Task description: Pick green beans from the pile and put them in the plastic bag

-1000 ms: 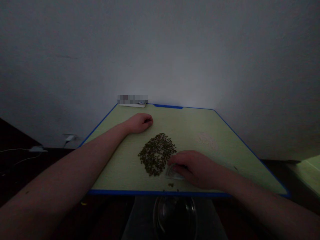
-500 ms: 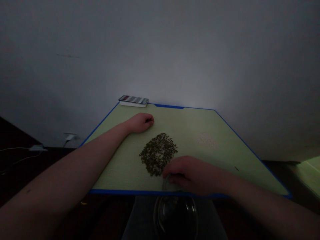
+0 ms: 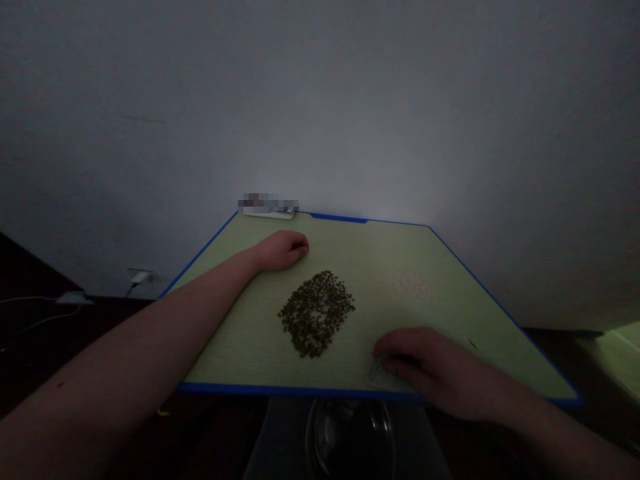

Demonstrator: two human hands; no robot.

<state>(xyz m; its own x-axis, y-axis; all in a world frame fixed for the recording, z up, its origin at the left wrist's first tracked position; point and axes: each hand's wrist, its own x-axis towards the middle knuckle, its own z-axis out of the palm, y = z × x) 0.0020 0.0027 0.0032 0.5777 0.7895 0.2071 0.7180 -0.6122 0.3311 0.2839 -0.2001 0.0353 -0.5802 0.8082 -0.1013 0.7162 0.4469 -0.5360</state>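
My left hand (image 3: 284, 251) rests on the table beyond the dark pile, its fingers loosely curled and nothing seen in them. Near the front edge, my right hand (image 3: 423, 357) grips a small see-through piece (image 3: 377, 375), perhaps a plastic or glass cup; the dim light hides its exact shape. Between the hands lies a spread pile of small dark greenish-brown grains, like beans (image 3: 317, 313), which neither hand touches. Farther right is a thin scatter of pale bits (image 3: 414, 284). Below the table edge, a round shiny bowl (image 3: 350, 437) sits between my legs.
The pale green table (image 3: 360, 253) has a blue rim and stands against a grey wall. At its far left corner lies a flat white box (image 3: 270, 212) with a blurred top. A small dark sliver (image 3: 473, 344) lies at right. A plug with cables (image 3: 140, 277) is low at left.
My right hand has moved right, away from the dark pile, carrying the see-through piece along. My left hand stays in place. The view has tilted slightly upward.
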